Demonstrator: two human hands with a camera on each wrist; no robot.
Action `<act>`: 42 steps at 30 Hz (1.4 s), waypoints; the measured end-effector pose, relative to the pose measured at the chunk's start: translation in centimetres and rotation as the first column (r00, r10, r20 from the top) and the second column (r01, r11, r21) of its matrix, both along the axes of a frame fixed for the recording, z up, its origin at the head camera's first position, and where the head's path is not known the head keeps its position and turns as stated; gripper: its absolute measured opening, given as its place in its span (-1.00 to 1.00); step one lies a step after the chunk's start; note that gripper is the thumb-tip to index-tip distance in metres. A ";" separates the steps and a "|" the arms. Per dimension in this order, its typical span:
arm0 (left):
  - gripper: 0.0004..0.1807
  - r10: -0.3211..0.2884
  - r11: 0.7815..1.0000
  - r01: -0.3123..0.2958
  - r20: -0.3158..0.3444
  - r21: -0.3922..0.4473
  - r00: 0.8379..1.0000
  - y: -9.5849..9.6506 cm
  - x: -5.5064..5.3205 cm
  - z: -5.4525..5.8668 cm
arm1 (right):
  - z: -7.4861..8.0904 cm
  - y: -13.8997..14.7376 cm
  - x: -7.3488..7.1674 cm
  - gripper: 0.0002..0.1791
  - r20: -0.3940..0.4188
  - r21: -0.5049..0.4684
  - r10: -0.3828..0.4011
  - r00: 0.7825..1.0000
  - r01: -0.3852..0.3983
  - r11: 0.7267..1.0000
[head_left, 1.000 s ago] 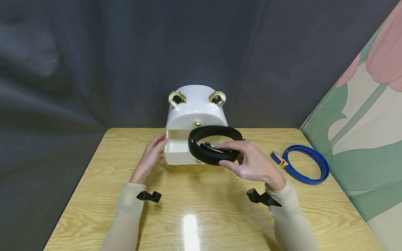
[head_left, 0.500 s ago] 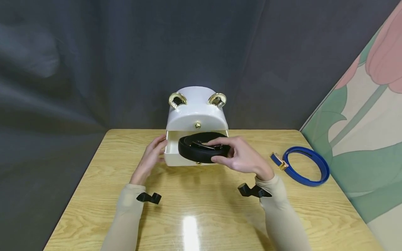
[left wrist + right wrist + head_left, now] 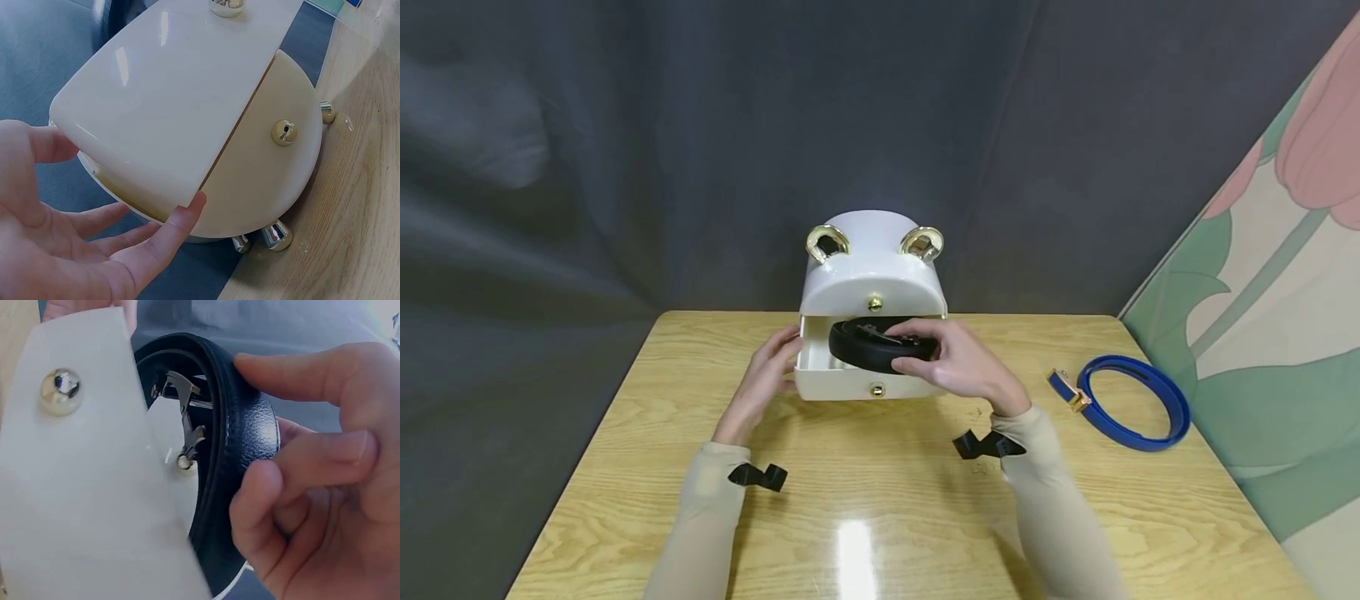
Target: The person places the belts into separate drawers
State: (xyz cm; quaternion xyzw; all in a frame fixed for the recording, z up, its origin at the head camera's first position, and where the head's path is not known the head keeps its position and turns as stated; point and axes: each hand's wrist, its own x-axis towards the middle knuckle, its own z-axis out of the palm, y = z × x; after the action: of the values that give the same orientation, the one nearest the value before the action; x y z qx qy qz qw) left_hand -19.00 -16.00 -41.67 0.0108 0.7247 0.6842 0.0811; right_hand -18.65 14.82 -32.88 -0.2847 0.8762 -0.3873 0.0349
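A white cabinet (image 3: 874, 267) with a round top and two gold-rimmed ears has its lower drawer (image 3: 835, 385) pulled out. My right hand (image 3: 962, 367) pinches a coiled black belt (image 3: 868, 350) between thumb and fingers, low over the drawer's opening and partly inside. In the right wrist view, its metal buckle (image 3: 181, 387) lies inside the coil, behind the drawer front (image 3: 87, 475). My left hand (image 3: 765, 375) touches the cabinet's left side by the drawer. The left wrist view shows its extended fingers (image 3: 169, 240) along the white edge.
A coiled blue belt (image 3: 1138, 442) with a gold buckle (image 3: 1075, 396) lies on the wooden table (image 3: 880, 483) at the right. A dark curtain (image 3: 737, 125) hangs behind, and a flower-patterned cloth (image 3: 1262, 333) borders the right side.
My right hand has carried the black belt leftward and down into the drawer's opening. The left hand has stayed against the cabinet. The blue belt lies as before.
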 end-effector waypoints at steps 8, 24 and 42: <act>-0.27 -0.013 1.000 0.013 0.005 0.002 1.000 0.0 0.3 -0.4 | -1.1 -0.8 -0.8 -0.55 -0.006 0.053 -0.003 1.000 0.004 0.999; -0.29 -0.007 1.000 0.007 0.010 0.021 1.000 0.2 0.0 -0.2 | -1.7 -1.9 -2.2 -0.53 -0.046 0.091 -0.055 0.997 0.059 0.994; -0.29 -0.011 1.000 0.011 -0.003 -0.007 1.000 0.0 -0.1 -0.1 | -1.7 -2.7 -3.3 -0.54 -0.024 0.118 -0.016 1.000 0.019 0.993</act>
State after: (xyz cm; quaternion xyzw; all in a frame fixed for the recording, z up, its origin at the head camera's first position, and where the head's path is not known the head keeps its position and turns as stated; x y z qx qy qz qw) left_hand -19.05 -16.00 -41.73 0.0154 0.7272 0.6811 0.0838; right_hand -22.00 12.13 -34.59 -0.2790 0.9003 -0.3318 0.0384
